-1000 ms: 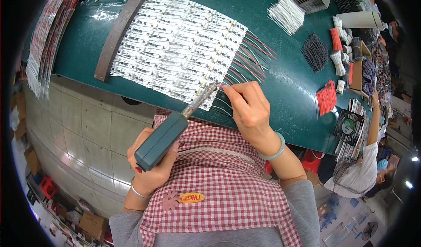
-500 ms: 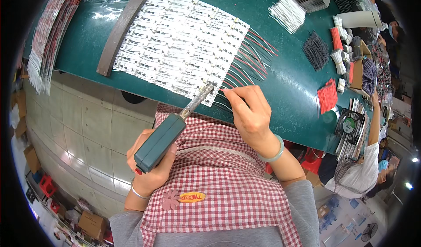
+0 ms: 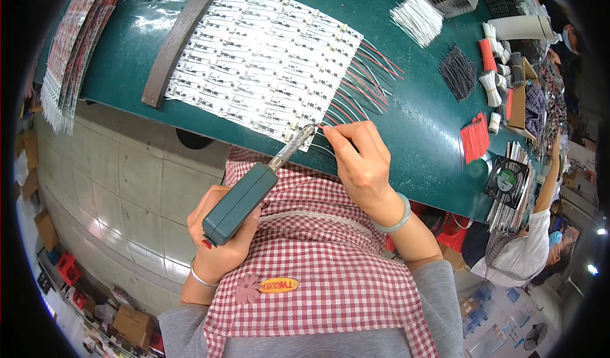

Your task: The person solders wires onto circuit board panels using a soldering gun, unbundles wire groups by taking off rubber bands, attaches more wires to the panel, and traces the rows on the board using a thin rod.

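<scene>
My left hand (image 3: 232, 251) is wrapped round the green body of a soldering iron (image 3: 241, 200). The iron's metal barrel slants up and right, its tip over the near right corner of a white circuit board panel (image 3: 254, 62). Close beside that tip, my right hand (image 3: 363, 167) pinches a thin red wire (image 3: 320, 127) between thumb and forefinger at the panel's edge. Whether the tip touches the wire is too small to tell. Several red, white and dark wires (image 3: 363, 91) stick out from the panel's right side.
A dark bar (image 3: 179, 43) lies along the panel's left edge. Further right on the green table (image 3: 406, 129) are bundles of white (image 3: 417, 18), black (image 3: 457, 73) and red wires (image 3: 474, 138), plus a small fan (image 3: 507, 181). Circuit strips (image 3: 76, 53) hang at the left. A co-worker (image 3: 524, 250) reaches in at the right.
The soldering iron in my left hand has shifted slightly right and up, bringing its tip closer to my right fingertips. My right hand stays almost in place.
</scene>
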Available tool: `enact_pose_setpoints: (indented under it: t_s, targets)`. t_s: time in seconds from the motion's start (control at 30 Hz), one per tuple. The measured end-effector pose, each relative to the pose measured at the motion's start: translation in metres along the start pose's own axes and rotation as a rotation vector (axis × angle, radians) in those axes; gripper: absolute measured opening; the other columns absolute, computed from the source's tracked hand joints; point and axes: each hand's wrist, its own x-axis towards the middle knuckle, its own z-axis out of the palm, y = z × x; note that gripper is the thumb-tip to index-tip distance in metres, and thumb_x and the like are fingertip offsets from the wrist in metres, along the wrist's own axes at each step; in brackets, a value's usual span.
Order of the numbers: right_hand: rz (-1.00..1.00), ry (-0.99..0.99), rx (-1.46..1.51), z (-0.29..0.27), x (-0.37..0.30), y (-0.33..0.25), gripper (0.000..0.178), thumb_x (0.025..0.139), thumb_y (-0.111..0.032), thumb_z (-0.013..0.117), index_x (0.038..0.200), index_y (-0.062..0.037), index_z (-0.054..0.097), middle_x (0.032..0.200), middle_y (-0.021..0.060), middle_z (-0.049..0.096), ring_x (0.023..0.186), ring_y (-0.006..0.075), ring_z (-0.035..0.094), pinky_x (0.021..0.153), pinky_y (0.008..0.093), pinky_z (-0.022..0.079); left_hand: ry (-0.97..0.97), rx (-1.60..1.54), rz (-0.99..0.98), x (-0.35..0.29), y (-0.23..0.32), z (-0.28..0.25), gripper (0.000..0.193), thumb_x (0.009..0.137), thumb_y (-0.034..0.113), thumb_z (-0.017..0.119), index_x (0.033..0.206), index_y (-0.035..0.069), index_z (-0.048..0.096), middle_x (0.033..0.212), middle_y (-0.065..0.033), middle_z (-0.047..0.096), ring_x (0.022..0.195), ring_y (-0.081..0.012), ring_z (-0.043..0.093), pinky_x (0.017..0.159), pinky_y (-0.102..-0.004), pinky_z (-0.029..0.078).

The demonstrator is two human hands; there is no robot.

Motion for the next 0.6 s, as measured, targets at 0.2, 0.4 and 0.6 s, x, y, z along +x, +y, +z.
enact_pose_setpoints:
  t_s: [0.2, 0.4, 0.6]
  targets:
    - [0.008, -0.003, -0.025, 0.001, -0.001, 0.000, 0.030, 0.067, 0.004, 0.069, 0.097, 0.0032, 0.069, 0.085, 0.0099, 0.061, 0.074, 0.0240, 0.059, 0.058, 0.0326, 0.049, 0.003, -0.037, -0.009, -0.009, -0.008, -0.004, 0.020, 0.073, -0.002, 0.077, 0.092, -0.005, 0.071, 0.086, -0.0142, 0.067, 0.071, -0.0246, 0.066, 0.061, -0.0317, 0.052]
    - [0.020, 0.015, -0.037, 0.001, -0.002, -0.001, 0.031, 0.067, 0.004, 0.069, 0.098, 0.0026, 0.069, 0.086, 0.0095, 0.062, 0.076, 0.0242, 0.060, 0.060, 0.0334, 0.049, 0.020, -0.057, -0.041, -0.016, -0.009, -0.006, 0.022, 0.073, -0.004, 0.076, 0.094, -0.006, 0.071, 0.092, -0.0161, 0.070, 0.078, -0.0260, 0.069, 0.067, -0.0319, 0.055]
    - [-0.006, 0.054, 0.012, -0.001, -0.009, -0.010, 0.031, 0.067, 0.004, 0.070, 0.098, 0.0022, 0.069, 0.086, 0.0103, 0.062, 0.077, 0.0249, 0.061, 0.061, 0.0345, 0.048, 0.000, -0.014, -0.033, -0.018, -0.006, -0.009, 0.022, 0.073, -0.004, 0.076, 0.094, -0.006, 0.071, 0.093, -0.0160, 0.070, 0.079, -0.0259, 0.069, 0.068, -0.0321, 0.055]
